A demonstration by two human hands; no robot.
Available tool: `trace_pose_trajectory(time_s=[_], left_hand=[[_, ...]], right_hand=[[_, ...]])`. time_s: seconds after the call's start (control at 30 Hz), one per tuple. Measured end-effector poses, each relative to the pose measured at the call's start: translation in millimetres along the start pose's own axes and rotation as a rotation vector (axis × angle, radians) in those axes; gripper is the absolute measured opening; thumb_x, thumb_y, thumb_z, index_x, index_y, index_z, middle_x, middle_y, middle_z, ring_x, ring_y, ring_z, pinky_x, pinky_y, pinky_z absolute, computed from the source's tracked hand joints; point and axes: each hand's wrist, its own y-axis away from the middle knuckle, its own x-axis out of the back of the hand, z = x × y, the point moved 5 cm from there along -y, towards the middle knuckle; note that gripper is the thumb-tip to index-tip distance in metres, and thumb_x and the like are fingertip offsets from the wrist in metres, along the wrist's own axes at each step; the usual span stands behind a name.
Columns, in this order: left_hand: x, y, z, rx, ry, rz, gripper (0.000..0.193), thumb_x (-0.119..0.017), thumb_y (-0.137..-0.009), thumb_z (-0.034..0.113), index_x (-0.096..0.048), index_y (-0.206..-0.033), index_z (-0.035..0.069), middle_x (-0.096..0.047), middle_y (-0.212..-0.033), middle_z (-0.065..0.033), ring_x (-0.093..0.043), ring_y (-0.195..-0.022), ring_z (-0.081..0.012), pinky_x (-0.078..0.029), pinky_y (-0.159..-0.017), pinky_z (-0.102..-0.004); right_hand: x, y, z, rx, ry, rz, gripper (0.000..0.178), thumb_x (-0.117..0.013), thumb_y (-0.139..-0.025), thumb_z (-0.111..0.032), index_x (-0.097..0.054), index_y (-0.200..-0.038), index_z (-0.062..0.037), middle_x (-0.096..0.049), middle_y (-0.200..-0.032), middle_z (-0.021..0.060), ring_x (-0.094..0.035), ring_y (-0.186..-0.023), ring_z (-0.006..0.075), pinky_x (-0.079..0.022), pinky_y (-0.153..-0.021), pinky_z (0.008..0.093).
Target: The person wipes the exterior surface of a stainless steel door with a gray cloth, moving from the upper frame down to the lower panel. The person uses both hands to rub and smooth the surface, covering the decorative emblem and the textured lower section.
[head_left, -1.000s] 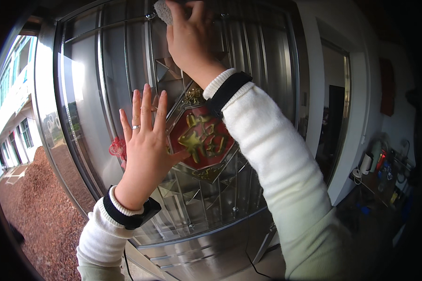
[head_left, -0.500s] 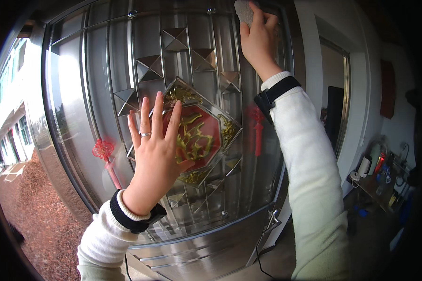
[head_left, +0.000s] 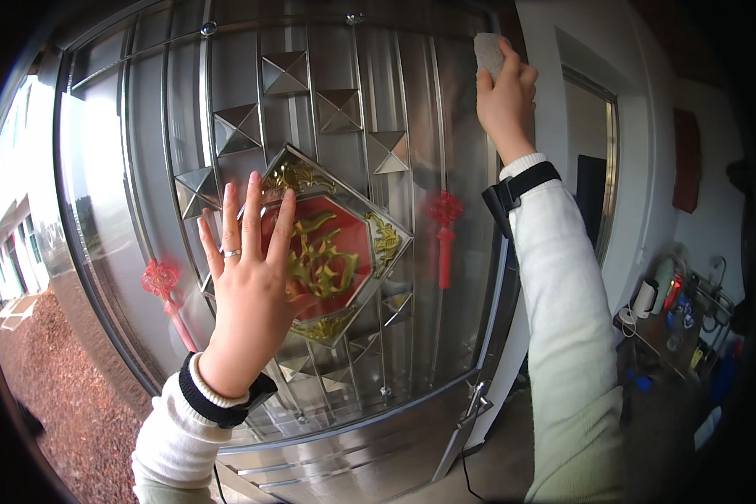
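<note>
Pale-grey, rough-textured pad (head_left: pixel 487 55), gripped by curled fingers of the right hand (head_left: pixel 506 102), has shifted toward the right edge of the silvery metal door (head_left: pixel 422 101); the left hand (head_left: pixel 249 307), fingers spread, holds nothing.

The right hand (head_left: pixel 506 97) hides part of the grey pad (head_left: pixel 489 55) in its grip. Down-left of that grip, the left hand (head_left: pixel 250 302) covers the diamond-shaped plaque (head_left: pixel 354 250)'s left part, palm unseen. Above the grip, the view's edge crops the metal door (head_left: pixel 422 101); far below-right, many small items (head_left: pixel 676 294) are too blurred to name.
</note>
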Motion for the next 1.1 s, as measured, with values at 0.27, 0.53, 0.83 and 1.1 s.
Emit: trace_pose_trajectory(time_s=[0.27,0.53,0.83,1.1], left_hand=[[0.4,-1.2,1.7,-0.003,0.014,0.007,0.13,-0.099,-0.054,0.028,-0.034,-0.166,0.016,-0.016,-0.175,-0.0182,-0.012,-0.162,-0.0426,-0.012,-0.127,-0.0674],[-0.5,-1.3,2.2,0.001,0.027,-0.007,0.126,-0.097,-0.059,0.031,-0.033,-0.166,0.015,-0.014,-0.175,-0.0199,-0.012,-0.161,-0.0446,-0.01,-0.126,-0.0684],[20.8,4.9,-5.0,-0.048,0.297,0.089,0.12,-0.096,-0.062,0.015,-0.034,-0.165,0.016,-0.018,-0.173,-0.0213,-0.018,-0.16,-0.0444,-0.02,-0.126,-0.0648],[42.2,28.8,-25.7,-0.012,0.332,0.093,0.112,-0.093,-0.068,0.011,-0.036,-0.163,0.013,-0.019,-0.172,-0.0231,-0.017,-0.16,-0.0453,-0.021,-0.125,-0.0663]], right_hand=[[2.9,7.3,12.2,-0.055,-0.005,0.011,0.062,-0.068,-0.098,-0.024,-0.044,-0.154,-0.0228,-0.041,-0.142,0.0197,-0.05,-0.125,0.0469,-0.042,-0.105,0.0593],[-4.4,22.3,-27.1,0.008,-0.076,0.106,0.064,-0.068,-0.095,-0.019,-0.044,-0.154,-0.017,-0.038,-0.139,0.0233,-0.045,-0.117,0.0474,-0.045,-0.102,0.0562],[-0.1,39.9,-89.5,0.058,-0.169,0.107,0.064,-0.07,-0.093,-0.014,-0.047,-0.153,-0.0137,-0.039,-0.138,0.0229,-0.045,-0.117,0.0453,-0.046,-0.099,0.0532],[-1.7,52.5,-141.4,0.112,-0.197,0.145,0.063,-0.07,-0.092,-0.012,-0.049,-0.152,-0.0124,-0.039,-0.137,0.0233,-0.044,-0.118,0.0459,-0.043,-0.101,0.0546]])
